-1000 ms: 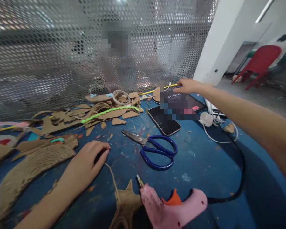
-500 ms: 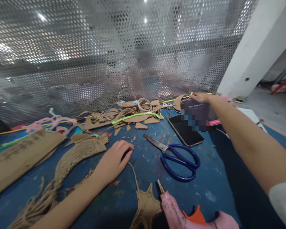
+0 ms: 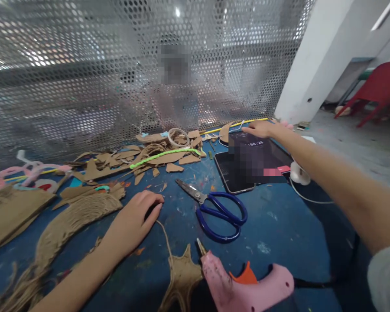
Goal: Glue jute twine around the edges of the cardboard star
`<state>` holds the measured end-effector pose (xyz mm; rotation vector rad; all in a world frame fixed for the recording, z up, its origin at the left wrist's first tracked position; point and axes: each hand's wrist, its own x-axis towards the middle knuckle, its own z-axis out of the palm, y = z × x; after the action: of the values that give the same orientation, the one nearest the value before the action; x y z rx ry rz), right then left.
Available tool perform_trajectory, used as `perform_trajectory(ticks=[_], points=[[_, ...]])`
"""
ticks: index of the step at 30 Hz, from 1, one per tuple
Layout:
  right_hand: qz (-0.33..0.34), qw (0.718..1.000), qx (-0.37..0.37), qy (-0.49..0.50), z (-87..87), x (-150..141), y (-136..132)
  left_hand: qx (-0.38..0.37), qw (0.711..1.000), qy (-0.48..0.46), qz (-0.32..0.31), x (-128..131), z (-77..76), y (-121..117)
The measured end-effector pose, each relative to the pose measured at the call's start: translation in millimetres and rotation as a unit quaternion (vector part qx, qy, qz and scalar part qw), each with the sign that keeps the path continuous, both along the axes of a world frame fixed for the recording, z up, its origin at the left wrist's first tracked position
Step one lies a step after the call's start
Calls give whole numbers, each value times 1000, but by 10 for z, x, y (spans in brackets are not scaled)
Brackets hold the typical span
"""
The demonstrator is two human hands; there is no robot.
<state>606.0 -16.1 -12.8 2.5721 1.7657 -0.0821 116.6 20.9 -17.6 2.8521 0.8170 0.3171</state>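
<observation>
Left hand (image 3: pixel 138 219) curled on table (image 3: pixel 273 229), right hand (image 3: pixel 260 128) outstretched at tablet's (image 3: pixel 273 151) far edge

Fibrous twine (image 3: pixel 166 236), matt cardboard star (image 3: pixel 183 274), smooth plastic glue gun (image 3: pixel 230 289)

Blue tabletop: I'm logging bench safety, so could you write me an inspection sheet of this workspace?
Surface: blue tabletop, specked and marked.
Job's things: glue gun beside a spiky cardboard piece; scissors beyond them; twine running from the piece to the left hand.
Clutter: cardboard scraps toward the back; lime-green strip among them; phone near the tablet.
Grip: left hand curled, hold on the twine unclear; right hand at the tablet's far edge, contact unclear.
Cables: black cord from the glue gun's handle; white cable near the tablet.
Liquid spills: nothing seen.
Surroundings: perforated screen behind; white pillar and red chair to the right.
</observation>
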Motion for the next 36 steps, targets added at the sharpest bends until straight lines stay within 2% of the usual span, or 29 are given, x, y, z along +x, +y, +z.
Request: perform_trajectory(ticks=[10, 16, 18, 20, 23, 25, 27, 29, 31, 36], points=[[59, 998, 12, -27, 38, -214, -465, 3, 1000, -11, -7, -26, -70, 65], [63, 998, -12, -27, 65, -237, -567, 8, 1000, -9, -3, -10, -17, 46], [57, 998, -23, -27, 110, -243, -592, 10, 1000, -12, -3, -6, 15, 31], [65, 997, -1, -34, 205, -321, -667, 13, 1000, -21, -4, -8, 55, -10], [147, 986, 78, -17, 419, -700, -930, 12, 999, -41, -1, -53, 120, -157], [230, 968, 74, 64, 541, -1130, -1202, 3, 999, -46, 7, -130, 161, -316], [287, 947, 47, 140, 591, -1611, -1508, -22, 999, -36, 16, -238, 199, -504], [328, 927, 28, 177, 565, -2035, -1795, -52, 998, -19, 30, -352, 231, -691], [372, 909, 13, 188, 492, -2335, -2012, -77, 996, 4, 42, -447, 251, -855], [360, 921, 65, 133, 296, -2640, -2236, -123, 990, 34, 55, -513, 195, -1139]])
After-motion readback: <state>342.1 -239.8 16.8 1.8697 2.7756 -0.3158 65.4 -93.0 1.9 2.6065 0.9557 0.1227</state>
